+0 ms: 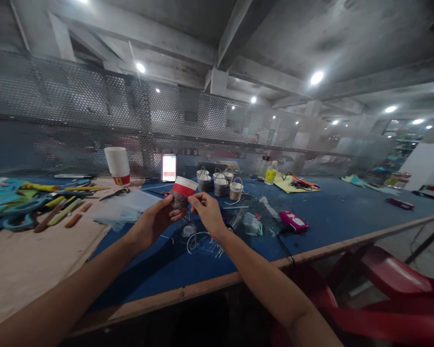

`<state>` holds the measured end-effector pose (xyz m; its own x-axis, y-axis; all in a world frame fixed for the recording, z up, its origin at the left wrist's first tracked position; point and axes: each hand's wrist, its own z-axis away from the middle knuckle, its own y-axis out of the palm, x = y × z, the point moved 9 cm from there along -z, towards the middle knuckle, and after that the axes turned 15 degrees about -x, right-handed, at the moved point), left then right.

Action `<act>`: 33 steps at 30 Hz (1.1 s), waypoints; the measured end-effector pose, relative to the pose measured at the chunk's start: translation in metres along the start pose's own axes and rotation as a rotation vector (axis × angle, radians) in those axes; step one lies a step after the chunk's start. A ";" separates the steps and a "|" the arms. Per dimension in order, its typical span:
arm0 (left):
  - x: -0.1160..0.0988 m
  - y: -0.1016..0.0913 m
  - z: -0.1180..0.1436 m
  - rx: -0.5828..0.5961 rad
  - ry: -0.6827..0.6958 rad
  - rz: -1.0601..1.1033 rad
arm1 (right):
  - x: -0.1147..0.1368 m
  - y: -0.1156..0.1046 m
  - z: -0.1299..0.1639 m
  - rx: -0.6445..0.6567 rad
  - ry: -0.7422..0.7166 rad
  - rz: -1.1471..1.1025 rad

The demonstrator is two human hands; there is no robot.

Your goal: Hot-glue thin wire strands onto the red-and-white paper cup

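Holding a red-banded paper cup (182, 192) above the blue desk (332, 212) middle, left hand (155, 222) was clamped on its side; right hand (207, 212) pinched together at its rim. Perforated metal screen (75, 106) ran along the far edge, concrete beams overhead. Cup stack (117, 165) far left; wire-handled pots (220, 183) beyond. No writing legible.

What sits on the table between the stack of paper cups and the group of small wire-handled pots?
In the head view, a small bright screen stands between the stack of paper cups and the wire-handled pots.
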<state>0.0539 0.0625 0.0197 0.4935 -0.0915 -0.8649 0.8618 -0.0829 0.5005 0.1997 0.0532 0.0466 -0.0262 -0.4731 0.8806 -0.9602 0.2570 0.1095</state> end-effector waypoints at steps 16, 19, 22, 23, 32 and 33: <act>-0.005 -0.018 -0.011 -0.146 0.077 0.027 | 0.029 0.002 0.019 0.036 -0.222 0.157; -0.004 -0.017 -0.010 -0.127 0.074 0.021 | 0.028 -0.001 0.017 0.006 -0.214 0.175; -0.004 -0.015 -0.009 -0.091 0.079 0.006 | 0.027 -0.006 0.013 -0.043 -0.191 0.162; -0.004 -0.015 -0.009 -0.085 0.081 0.001 | 0.026 -0.008 0.011 -0.061 -0.181 0.153; -0.008 -0.008 -0.003 -0.082 0.081 -0.024 | 0.011 -0.013 0.000 -0.092 -0.086 0.102; -0.008 -0.008 -0.003 -0.085 0.079 -0.025 | 0.010 -0.013 0.000 -0.095 -0.083 0.106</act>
<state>0.0439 0.0666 0.0223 0.4766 -0.0121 -0.8790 0.8791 0.0005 0.4767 0.2123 0.0451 0.0538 -0.1531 -0.5063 0.8487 -0.9204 0.3858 0.0641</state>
